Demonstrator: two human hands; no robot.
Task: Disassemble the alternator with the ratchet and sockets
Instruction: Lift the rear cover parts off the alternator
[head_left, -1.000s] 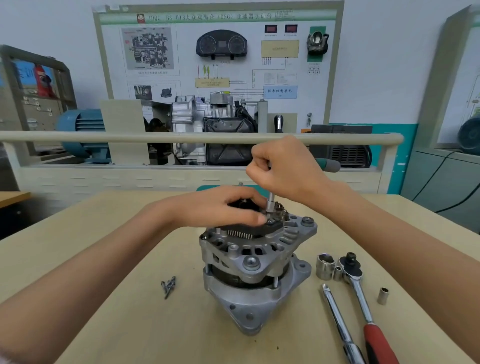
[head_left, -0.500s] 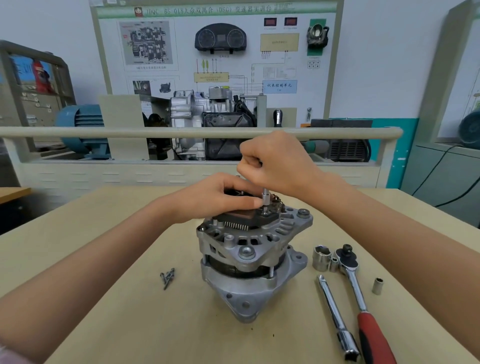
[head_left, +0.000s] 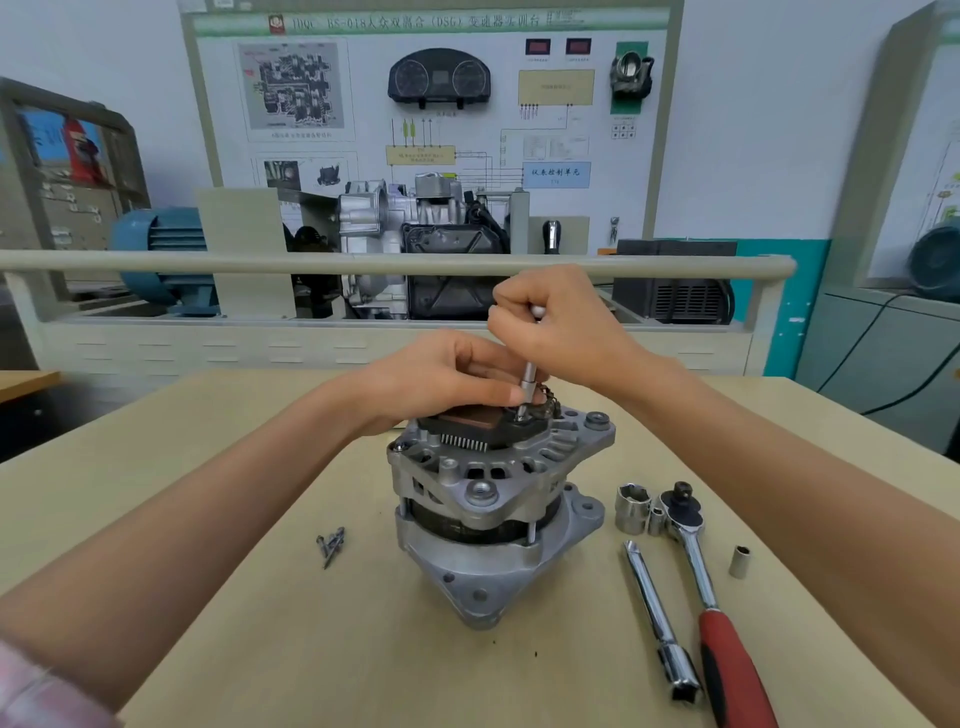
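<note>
Your alternator (head_left: 493, 519) stands upright in the middle of the tabletop (head_left: 260, 649), pulley end down, and both hands are working on its top face. Your right hand (head_left: 556, 332) is clenched around the upper end of a slim driver (head_left: 528, 382), whose long axis runs almost straight down from that grip to a fastener on the black regulator block (head_left: 478, 426); the tip lands directly below your right fist, so any turning has to stay on that vertical line. Your left hand (head_left: 441, 379) pinches the shaft low down and rests on the block, steadying both. The fastener head itself is hidden under your fingertips, so how far out it has come I can't tell. The red-handled ratchet (head_left: 701, 571), an extension bar (head_left: 657, 618) and loose sockets (head_left: 632, 506) lie to your right, removed screws (head_left: 330, 545) to your left.
</note>
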